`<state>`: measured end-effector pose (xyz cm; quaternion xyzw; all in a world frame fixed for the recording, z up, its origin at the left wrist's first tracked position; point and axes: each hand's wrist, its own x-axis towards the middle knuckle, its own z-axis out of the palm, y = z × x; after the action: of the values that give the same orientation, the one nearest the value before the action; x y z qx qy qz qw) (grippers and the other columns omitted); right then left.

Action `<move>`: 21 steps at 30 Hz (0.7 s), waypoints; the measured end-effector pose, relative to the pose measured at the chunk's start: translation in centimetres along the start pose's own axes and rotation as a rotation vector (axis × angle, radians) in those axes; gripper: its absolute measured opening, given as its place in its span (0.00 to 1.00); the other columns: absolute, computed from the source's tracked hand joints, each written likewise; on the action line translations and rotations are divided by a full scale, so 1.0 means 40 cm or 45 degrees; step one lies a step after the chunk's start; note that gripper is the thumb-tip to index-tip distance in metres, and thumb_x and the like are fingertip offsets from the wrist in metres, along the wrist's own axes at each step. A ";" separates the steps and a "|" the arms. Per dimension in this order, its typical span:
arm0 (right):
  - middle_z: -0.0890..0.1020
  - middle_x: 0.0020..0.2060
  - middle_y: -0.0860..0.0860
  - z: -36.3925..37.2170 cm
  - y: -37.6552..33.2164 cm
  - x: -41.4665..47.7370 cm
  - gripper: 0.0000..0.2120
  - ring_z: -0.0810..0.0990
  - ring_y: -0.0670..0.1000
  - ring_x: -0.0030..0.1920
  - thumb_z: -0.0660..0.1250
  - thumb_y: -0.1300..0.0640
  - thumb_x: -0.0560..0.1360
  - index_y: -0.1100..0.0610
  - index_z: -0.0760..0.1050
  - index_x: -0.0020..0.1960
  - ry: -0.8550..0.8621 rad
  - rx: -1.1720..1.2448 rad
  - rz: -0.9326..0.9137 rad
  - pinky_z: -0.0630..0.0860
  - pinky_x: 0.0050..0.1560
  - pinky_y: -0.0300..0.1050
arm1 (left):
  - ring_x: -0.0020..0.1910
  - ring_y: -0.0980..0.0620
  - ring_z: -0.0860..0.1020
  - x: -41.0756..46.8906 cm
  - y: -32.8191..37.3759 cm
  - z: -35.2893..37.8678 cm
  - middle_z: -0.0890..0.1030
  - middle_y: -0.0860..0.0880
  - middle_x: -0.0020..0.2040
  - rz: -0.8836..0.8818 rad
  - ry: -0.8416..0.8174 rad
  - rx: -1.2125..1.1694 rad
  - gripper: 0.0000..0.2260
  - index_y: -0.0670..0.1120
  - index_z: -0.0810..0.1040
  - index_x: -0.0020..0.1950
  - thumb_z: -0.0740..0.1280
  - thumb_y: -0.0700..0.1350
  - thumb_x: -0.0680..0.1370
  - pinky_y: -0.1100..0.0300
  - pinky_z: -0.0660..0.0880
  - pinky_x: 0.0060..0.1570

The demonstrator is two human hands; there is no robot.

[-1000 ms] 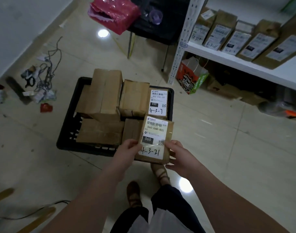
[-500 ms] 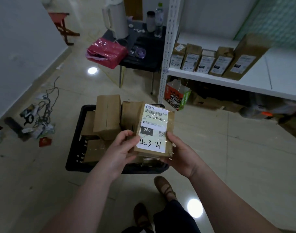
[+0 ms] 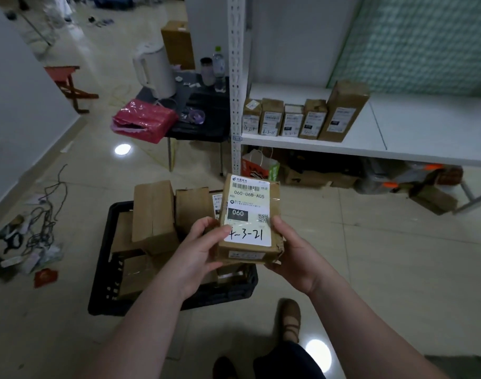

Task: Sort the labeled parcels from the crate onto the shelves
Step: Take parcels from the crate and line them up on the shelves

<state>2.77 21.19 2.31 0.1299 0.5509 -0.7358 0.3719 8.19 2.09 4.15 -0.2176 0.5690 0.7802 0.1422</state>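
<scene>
I hold a small brown parcel (image 3: 251,214) label-up above the black crate (image 3: 102,272). Its white label reads 060-06B-A05 and a handwritten 4-3-21. My left hand (image 3: 199,253) grips its left edge with the thumb on the label. My right hand (image 3: 291,247) grips its right edge and cradles it from below. Several more brown parcels (image 3: 154,214) lie in the crate, one with a label partly hidden behind the held parcel. The white shelf (image 3: 370,149) at the right carries a row of several labeled parcels (image 3: 291,120) standing upright.
A black side table (image 3: 201,124) with a white kettle (image 3: 153,69), bottles and a pink bag (image 3: 143,123) stands left of the shelf post (image 3: 236,77). Cables and litter (image 3: 34,236) lie on the floor at the left. Bags and boxes sit under the shelf.
Both hands have lifted the 4-3-21 parcel up out of the crate. My view has tilted up, so the shelf and table show more fully.
</scene>
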 end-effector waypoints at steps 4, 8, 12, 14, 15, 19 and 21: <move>0.80 0.63 0.56 -0.056 -0.041 -0.019 0.44 0.77 0.57 0.63 0.71 0.38 0.64 0.60 0.65 0.72 0.024 0.015 -0.050 0.73 0.59 0.51 | 0.53 0.51 0.81 0.036 0.027 0.061 0.85 0.51 0.51 -0.002 -0.027 0.032 0.25 0.58 0.71 0.58 0.73 0.54 0.64 0.44 0.70 0.62; 0.82 0.60 0.56 -0.133 -0.097 -0.015 0.32 0.78 0.53 0.55 0.72 0.42 0.64 0.55 0.69 0.63 0.053 0.061 -0.091 0.72 0.59 0.51 | 0.54 0.50 0.81 0.098 0.043 0.138 0.84 0.50 0.51 -0.013 -0.051 0.067 0.21 0.55 0.70 0.62 0.72 0.48 0.71 0.43 0.70 0.63; 0.84 0.46 0.49 -0.245 -0.161 -0.004 0.25 0.81 0.49 0.47 0.75 0.45 0.64 0.51 0.68 0.54 0.079 0.062 -0.125 0.75 0.54 0.49 | 0.54 0.49 0.81 0.174 0.050 0.239 0.84 0.50 0.53 -0.042 -0.065 0.058 0.23 0.53 0.69 0.65 0.71 0.45 0.72 0.47 0.71 0.60; 0.84 0.44 0.48 -0.313 -0.199 -0.002 0.21 0.80 0.48 0.45 0.77 0.48 0.65 0.51 0.68 0.50 0.082 0.074 -0.133 0.75 0.53 0.47 | 0.58 0.48 0.78 0.210 0.054 0.303 0.84 0.50 0.54 -0.063 -0.090 0.081 0.25 0.55 0.70 0.64 0.73 0.48 0.69 0.46 0.68 0.63; 0.83 0.43 0.48 -0.348 -0.217 -0.002 0.19 0.79 0.49 0.45 0.75 0.48 0.65 0.50 0.69 0.48 0.088 0.078 -0.136 0.74 0.53 0.48 | 0.59 0.48 0.78 0.228 0.057 0.337 0.84 0.50 0.54 -0.069 -0.108 0.095 0.26 0.55 0.70 0.63 0.75 0.50 0.68 0.46 0.67 0.63; 0.83 0.47 0.50 -0.481 -0.298 0.000 0.20 0.77 0.51 0.47 0.75 0.50 0.64 0.50 0.72 0.52 0.112 0.059 -0.143 0.71 0.54 0.49 | 0.60 0.49 0.77 0.302 0.071 0.470 0.82 0.49 0.58 -0.060 -0.124 0.163 0.36 0.52 0.68 0.68 0.76 0.55 0.63 0.44 0.69 0.65; 0.83 0.52 0.50 -0.540 -0.343 0.001 0.26 0.77 0.51 0.50 0.75 0.50 0.66 0.50 0.72 0.62 0.115 0.026 -0.143 0.71 0.55 0.49 | 0.59 0.50 0.78 0.341 0.075 0.531 0.82 0.49 0.58 -0.043 -0.126 0.180 0.37 0.51 0.68 0.69 0.76 0.54 0.63 0.46 0.71 0.63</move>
<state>-11.42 42.38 4.33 0.1358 0.5660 -0.7544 0.3035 -8.78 20.99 5.26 -0.1777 0.6111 0.7454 0.1983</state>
